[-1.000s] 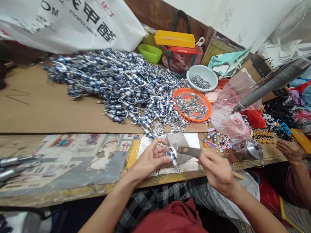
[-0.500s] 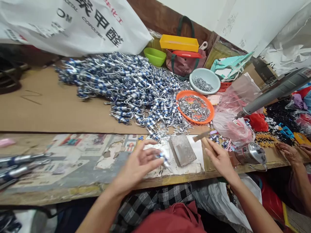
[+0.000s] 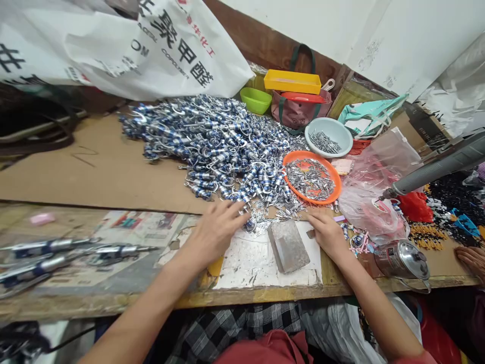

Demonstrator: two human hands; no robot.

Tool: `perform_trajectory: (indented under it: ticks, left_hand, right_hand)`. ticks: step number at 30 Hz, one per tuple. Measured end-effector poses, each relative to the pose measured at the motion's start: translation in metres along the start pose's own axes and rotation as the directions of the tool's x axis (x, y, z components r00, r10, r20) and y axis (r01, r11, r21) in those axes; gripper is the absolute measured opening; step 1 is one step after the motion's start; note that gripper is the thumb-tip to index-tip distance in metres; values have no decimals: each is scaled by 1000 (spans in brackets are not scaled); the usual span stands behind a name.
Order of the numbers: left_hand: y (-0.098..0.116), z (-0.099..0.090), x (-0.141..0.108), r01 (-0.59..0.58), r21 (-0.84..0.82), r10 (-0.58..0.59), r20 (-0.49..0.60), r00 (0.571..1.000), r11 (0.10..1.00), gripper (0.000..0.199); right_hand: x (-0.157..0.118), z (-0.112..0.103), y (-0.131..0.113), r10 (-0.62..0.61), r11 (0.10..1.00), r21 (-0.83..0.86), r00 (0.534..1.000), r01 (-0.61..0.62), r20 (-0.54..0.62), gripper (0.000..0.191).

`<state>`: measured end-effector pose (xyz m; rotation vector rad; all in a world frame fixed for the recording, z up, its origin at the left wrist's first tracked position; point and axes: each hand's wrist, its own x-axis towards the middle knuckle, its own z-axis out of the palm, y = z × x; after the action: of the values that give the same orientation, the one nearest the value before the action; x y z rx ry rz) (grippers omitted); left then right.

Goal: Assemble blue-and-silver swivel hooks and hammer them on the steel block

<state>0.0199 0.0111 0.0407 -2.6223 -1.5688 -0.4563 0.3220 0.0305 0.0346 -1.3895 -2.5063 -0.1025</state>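
My left hand (image 3: 219, 230) reaches to the front edge of a big pile of blue-and-silver metal pieces with ring loops (image 3: 212, 146). Its fingers are stretched out and apart, beside one piece (image 3: 249, 226) at the pile's edge. My right hand (image 3: 329, 235) is at the right of a grey metal block (image 3: 288, 247), its fingertips near small flat metal links (image 3: 284, 215). A bit of the brown hammer head (image 3: 310, 234) shows beside the right fingers; the handle is hidden in the hand. Several blue-and-silver pieces (image 3: 49, 246) lie on the bench at left.
Behind the links stand an orange tray (image 3: 337, 188) of links and a pale blue bowl (image 3: 346, 139) of metal pins. A grey power screwdriver (image 3: 435, 169) juts in from the right, above a lidded steel cup (image 3: 403, 258). A co-worker's hand (image 3: 472, 260) rests far right.
My left hand has let go of the piece it held and moved up to the pile; another piece now lies on the bench at left. My right hand has turned forward towards the links.
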Motion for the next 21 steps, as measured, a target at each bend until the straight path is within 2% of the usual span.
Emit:
perform_trajectory:
  ticks: [2, 4, 5, 7, 8, 10, 12, 13, 15, 16, 18, 21]
  left_hand:
    - [4, 5, 16, -88, -78, 93, 75, 993, 993, 40]
    - [2, 7, 21, -71, -185, 85, 70, 994, 980, 30]
    - [1, 6, 20, -44, -249, 54, 34, 998, 967, 25]
    - [-1, 3, 16, 24, -418, -61, -75, 995, 908, 16]
    - [0, 0, 14, 73, -513, -160, -126, 979, 855, 16]
    - [8, -8, 10, 170, -716, -396, -160, 904, 677, 20]
    - [22, -16, 10, 219, -892, -570, -51, 820, 395, 31]
    - [31, -19, 10, 223, -947, -593, 45, 804, 230, 40]
    - [50, -21, 10, 246, -967, -526, 243, 815, -66, 53]
    - [58, -20, 10, 280, -947, -465, 322, 825, -159, 53]
    - [72, -16, 7, 355, -909, -379, 415, 827, -221, 43]
    - [82, -7, 2, 417, -893, -380, 449, 809, -169, 33]
  right_hand:
    - [20, 7, -2, -117, 993, 0, 987, 117, 107, 40]
    - [31, 13, -3, -168, 986, 14, 971, 168, 167, 35]
    - [33, 16, -3, -170, 985, 22, 970, 168, 174, 32]
    - [35, 19, -2, -157, 987, 43, 974, 152, 163, 29]
    - [35, 20, 0, -147, 988, 57, 977, 140, 153, 28]
    - [34, 19, 2, -114, 990, 92, 986, 103, 119, 22]
    - [33, 14, 2, -59, 992, 119, 996, 50, 73, 17]
    - [32, 9, -1, -19, 990, 138, 999, 15, 33, 16]
    - [28, -4, -12, 88, 965, 255, 992, -62, -92, 17]
    - [25, -10, -22, 151, 930, 357, 977, -88, -153, 17]
    - [19, -22, -44, 287, 792, 601, 934, -108, -211, 13]
    - [12, -29, -75, 423, 531, 826, 904, -189, -65, 9]
